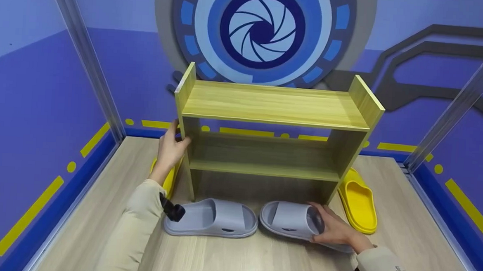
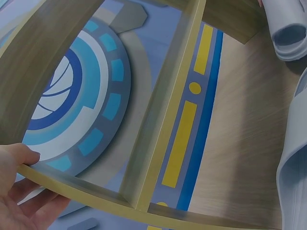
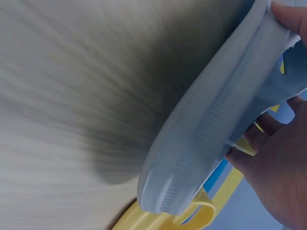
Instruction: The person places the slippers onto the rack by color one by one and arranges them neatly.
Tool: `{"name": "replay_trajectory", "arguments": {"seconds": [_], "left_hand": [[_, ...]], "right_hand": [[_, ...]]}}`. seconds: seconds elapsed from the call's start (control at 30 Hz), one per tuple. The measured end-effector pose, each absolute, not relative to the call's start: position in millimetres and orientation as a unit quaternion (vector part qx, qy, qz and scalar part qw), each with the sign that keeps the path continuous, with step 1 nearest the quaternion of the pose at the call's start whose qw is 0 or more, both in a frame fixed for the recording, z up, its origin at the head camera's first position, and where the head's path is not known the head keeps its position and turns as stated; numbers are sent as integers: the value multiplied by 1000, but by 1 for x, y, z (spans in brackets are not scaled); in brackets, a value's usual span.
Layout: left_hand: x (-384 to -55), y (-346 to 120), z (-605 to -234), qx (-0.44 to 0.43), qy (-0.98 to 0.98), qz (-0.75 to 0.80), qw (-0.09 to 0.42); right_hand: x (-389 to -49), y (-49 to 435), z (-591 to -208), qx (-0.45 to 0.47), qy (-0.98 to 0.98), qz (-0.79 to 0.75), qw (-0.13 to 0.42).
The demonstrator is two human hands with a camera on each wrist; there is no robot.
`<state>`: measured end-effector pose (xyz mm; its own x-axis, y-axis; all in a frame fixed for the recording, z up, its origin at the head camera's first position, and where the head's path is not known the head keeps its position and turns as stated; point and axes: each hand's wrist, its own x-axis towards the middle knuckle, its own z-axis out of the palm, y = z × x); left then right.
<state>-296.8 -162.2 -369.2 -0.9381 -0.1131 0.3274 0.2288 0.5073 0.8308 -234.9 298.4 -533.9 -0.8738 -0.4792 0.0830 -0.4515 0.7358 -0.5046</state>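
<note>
Pale table (image 1: 251, 260), wooden shelf (image 1: 268, 106) standing on it; two grey slippers (image 1: 229, 217) in front, toes facing, yellow slippers (image 1: 360, 199) at either side; left hand (image 1: 171, 148) curled round the shelf's left panel (image 1: 187, 87); right hand (image 1: 335, 229) partly closed, gripping the right grey slipper (image 1: 290, 217)

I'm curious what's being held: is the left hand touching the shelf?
Touching. The left wrist view shows the left hand gripping the side of the shelf between thumb and fingers.
</note>
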Motion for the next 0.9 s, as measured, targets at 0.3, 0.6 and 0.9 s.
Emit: {"name": "replay_trajectory", "arguments": {"seconds": [0.3,0.6,0.9], "left_hand": [[-297,-163,-370,-38,-850,-494,178],[-298,-162,-371,-42,-852,-487,188],[-298,-162,-372,-38,-853,-487,183]], "right_hand": [[-231,303,-510,-264,921,-286,33],[-226,308,-486,-261,929,-260,37],[-223,310,-462,-248,934,-255,46]]}}
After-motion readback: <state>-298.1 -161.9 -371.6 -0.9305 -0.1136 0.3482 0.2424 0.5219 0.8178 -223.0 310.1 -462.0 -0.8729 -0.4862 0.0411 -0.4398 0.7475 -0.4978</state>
